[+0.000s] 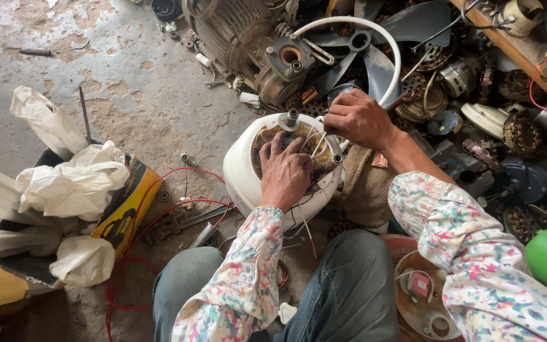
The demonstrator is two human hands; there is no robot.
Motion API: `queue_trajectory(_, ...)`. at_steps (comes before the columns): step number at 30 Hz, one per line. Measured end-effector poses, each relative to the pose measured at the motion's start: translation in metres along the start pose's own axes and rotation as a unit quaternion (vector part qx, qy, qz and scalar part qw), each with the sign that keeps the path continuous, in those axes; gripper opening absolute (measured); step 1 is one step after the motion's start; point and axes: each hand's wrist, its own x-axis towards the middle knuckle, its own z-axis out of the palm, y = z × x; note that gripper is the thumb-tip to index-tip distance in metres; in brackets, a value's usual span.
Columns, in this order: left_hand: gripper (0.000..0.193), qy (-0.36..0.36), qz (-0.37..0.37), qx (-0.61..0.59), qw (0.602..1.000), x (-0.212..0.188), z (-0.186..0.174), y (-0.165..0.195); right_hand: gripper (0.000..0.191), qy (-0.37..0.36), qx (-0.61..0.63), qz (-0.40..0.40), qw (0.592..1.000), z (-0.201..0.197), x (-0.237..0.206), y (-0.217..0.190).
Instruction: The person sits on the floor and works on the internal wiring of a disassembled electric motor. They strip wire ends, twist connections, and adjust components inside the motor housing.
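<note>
Hands both on the motor: my left hand (284, 172) lies flat, fingers spread, pressing on the copper windings inside the white fan motor housing (240, 171); my right hand (357, 118) is closed in a pinch on something thin just above the housing's far rim, where pale lead wires (316, 144) rise toward it. Whether it grips a wire or the dark-handled tool (398, 100) poking out past the knuckles, I cannot tell.

Housing sits on the concrete floor (134, 88) right ahead of my knees, open face up, steel shaft (292, 117) standing at its far edge.

Handling, as I judge it: heavy for its size, iron and copper inside, shell stiff and smooth, likely slippery. Best hold is around the outer rim. Windings and leads look fragile; press lightly, never lift by the wires.

Left of my left hand: red wire (178, 206) looping over the floor, crumpled white bags (71, 183) beyond. Beyond my right hand: grey fan blades (375, 57), a white ring guard (392, 60), a big ribbed motor (229, 28), heaped rotors and stators to the right.
</note>
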Motion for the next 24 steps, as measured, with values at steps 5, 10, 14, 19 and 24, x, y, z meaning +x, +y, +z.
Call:
queue_trajectory(5, 0.021, -0.004, 0.000, -0.004, 1.000, -0.001, 0.000, -0.002, 0.013, -0.009, -0.014, 0.017, 1.000, 0.002, 0.002, 0.003)
queue_trajectory(10, 0.023, -0.008, -0.001, 0.009, 1.000, -0.002, -0.001, -0.001, 0.033, -0.011, 0.023, 0.018, 1.000, -0.009, 0.001, -0.005)
queue_trajectory(14, 0.023, -0.004, -0.005, -0.005, 1.000, 0.000, -0.001, 0.000, 0.025, -0.013, 0.036, -0.023, 0.999, -0.013, 0.003, -0.020)
queue_trajectory(19, 0.023, -0.002, -0.002, 0.003, 1.000, -0.001, 0.000, -0.002, 0.010, -0.013, -0.012, -0.059, 0.998, -0.011, 0.005, -0.024)
queue_trajectory(24, 0.024, -0.007, -0.010, -0.012, 1.000, 0.001, 0.002, -0.001, 0.012, 0.015, 0.011, -0.037, 0.999, -0.008, 0.004, -0.018)
